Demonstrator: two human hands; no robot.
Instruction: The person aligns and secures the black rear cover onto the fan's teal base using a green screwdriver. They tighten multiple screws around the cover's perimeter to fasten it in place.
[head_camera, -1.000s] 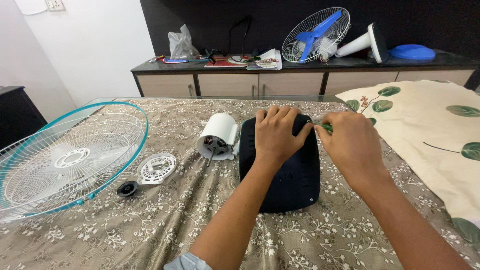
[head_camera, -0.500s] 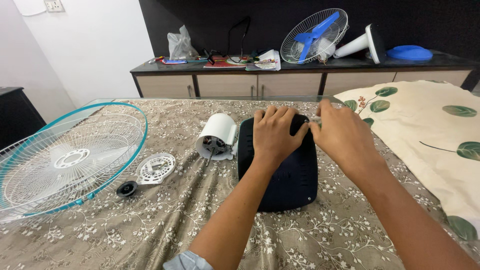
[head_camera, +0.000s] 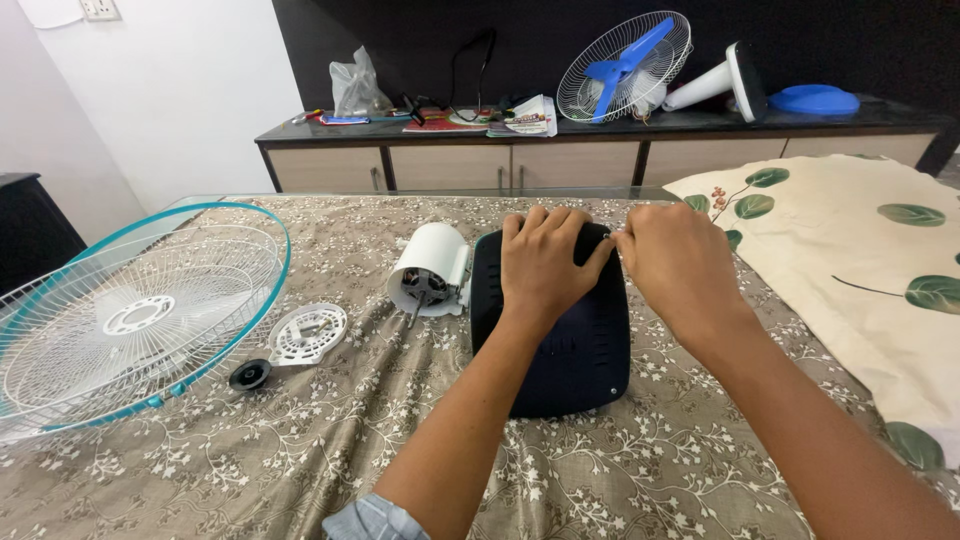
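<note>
In the head view, a dark navy fan base (head_camera: 560, 340) lay flat on the floral brown cloth (head_camera: 300, 450) covering the bench, about midway across it and closer to the far edge. The left hand (head_camera: 545, 265) pressed palm-down on the far end of the base, fingers spread and curled over its far rim, holding it. The right hand (head_camera: 680, 265) sat at the base's far right corner with fingers bunched together; whether it pinched anything could not be told.

Just left of the base lay a white fan motor housing (head_camera: 430, 270) on its side, its open end facing the near edge. Further left sat a white round plastic cover (head_camera: 308, 333) and a small black knob (head_camera: 249, 375). A teal-rimmed fan guard (head_camera: 130, 320) rested at the left edge. A leaf-print cream cloth (head_camera: 860, 270) covered the right side.

Beyond the far edge, a sideboard (head_camera: 600, 150) carried a blue-bladed fan (head_camera: 625, 65) and a clear plastic bag (head_camera: 357, 88), its contents unclear.
</note>
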